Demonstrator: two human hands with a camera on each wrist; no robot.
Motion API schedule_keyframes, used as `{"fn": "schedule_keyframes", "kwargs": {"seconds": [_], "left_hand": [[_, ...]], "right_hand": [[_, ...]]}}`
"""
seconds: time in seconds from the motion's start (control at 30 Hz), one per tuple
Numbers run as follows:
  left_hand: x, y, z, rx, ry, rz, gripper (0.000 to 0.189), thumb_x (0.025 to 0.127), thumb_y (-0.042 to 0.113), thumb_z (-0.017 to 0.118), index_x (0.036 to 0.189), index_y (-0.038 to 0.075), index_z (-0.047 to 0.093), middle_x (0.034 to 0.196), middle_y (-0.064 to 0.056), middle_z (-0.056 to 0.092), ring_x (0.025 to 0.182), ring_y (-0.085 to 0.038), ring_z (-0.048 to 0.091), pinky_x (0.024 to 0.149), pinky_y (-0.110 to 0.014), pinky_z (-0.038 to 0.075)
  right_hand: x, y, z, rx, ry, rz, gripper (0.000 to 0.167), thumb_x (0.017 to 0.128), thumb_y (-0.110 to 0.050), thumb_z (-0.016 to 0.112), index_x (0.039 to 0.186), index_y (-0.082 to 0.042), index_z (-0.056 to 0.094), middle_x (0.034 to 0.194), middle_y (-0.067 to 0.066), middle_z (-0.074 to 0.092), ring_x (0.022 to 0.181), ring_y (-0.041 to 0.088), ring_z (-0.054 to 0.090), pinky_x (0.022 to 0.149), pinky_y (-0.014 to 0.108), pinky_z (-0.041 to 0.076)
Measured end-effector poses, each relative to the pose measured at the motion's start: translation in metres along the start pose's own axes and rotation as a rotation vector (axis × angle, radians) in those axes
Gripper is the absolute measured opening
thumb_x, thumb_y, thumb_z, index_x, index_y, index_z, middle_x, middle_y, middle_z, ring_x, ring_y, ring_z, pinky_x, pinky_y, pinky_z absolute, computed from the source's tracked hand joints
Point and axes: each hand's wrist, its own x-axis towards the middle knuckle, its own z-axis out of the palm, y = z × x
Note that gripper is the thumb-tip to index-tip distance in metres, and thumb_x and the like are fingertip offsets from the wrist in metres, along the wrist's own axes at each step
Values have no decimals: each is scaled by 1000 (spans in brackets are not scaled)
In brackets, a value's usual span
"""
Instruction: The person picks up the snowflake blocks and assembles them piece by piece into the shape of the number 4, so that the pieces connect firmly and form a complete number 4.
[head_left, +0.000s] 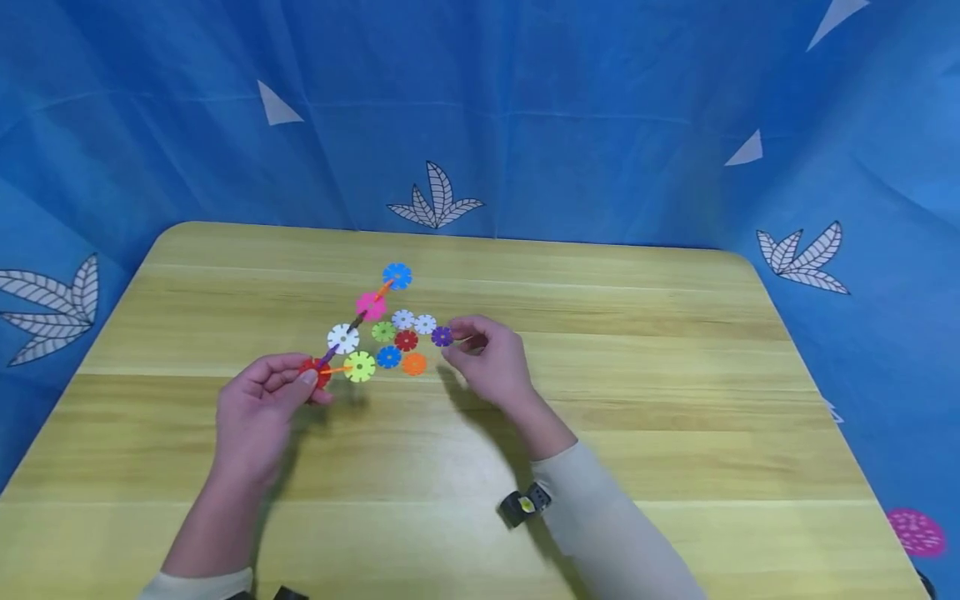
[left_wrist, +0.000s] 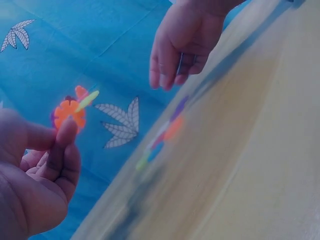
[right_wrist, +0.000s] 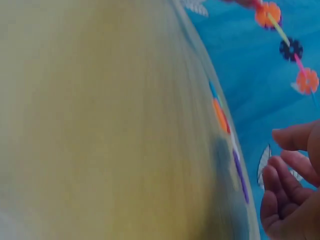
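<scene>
My left hand point(head_left: 258, 408) pinches a red notched plastic disc point(head_left: 315, 372) between thumb and fingers. From that disc runs a raised chain of slotted-together discs: a white disc point(head_left: 342, 338), a pink disc point(head_left: 371, 306) and a blue disc point(head_left: 397, 276) at the far end, joined by edge-on ones. A yellow-green disc point(head_left: 359, 367) branches off rightward on an edge-on orange piece. My right hand point(head_left: 491, 358) hovers with bent fingers above a purple disc point(head_left: 442, 336) lying on the table; both wrist views show a gap between them.
Several loose discs lie close together on the wooden table point(head_left: 675, 375), among them an orange disc point(head_left: 414, 363), a smaller blue disc point(head_left: 388, 357) and a green disc point(head_left: 383, 332). A blue patterned cloth point(head_left: 525, 125) hangs behind the table's far edge.
</scene>
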Motion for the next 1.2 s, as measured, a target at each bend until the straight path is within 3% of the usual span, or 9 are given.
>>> {"fn": "schedule_keyframes", "kwargs": {"seconds": [0.33,0.6,0.77,0.93,1.2], "left_hand": [[3,0,1,-13,-26,31,14,96,-3,64,108,-7,62,90,-12,71,69,-19,70,80,-26,57],[4,2,3,5,-30,5,16,96,1,65,110,-6,62,92,-13,70,71,-20,71,82,-27,56],[3,1,3,20,-28,-11,18,96,2,66,111,-6,61,93,-13,69,72,-21,71,83,-28,56],[3,-1,3,4,-37,-5,17,96,1,66,111,-7,62,92,-13,69,71,-21,71,82,-28,57],[2,-2,4,23,-37,-31,19,96,3,66,112,-6,61,93,-13,69,73,-21,71,83,-27,56]], "right_hand": [[26,14,-10,-309,-25,18,43,84,-7,79,125,-2,66,105,9,63,93,22,56,82,34,51],[37,12,-9,-492,-65,58,42,89,-20,77,127,-5,66,109,6,58,99,19,53,90,34,49],[40,9,-10,-526,-90,85,38,90,-20,76,123,-4,66,108,6,58,100,20,54,91,35,49],[42,10,-9,-526,-112,122,30,91,-19,75,116,-5,66,103,5,55,93,20,54,84,34,50],[41,8,-11,-446,-121,176,24,86,-11,78,104,-10,61,97,3,58,88,20,56,78,33,51]]}}
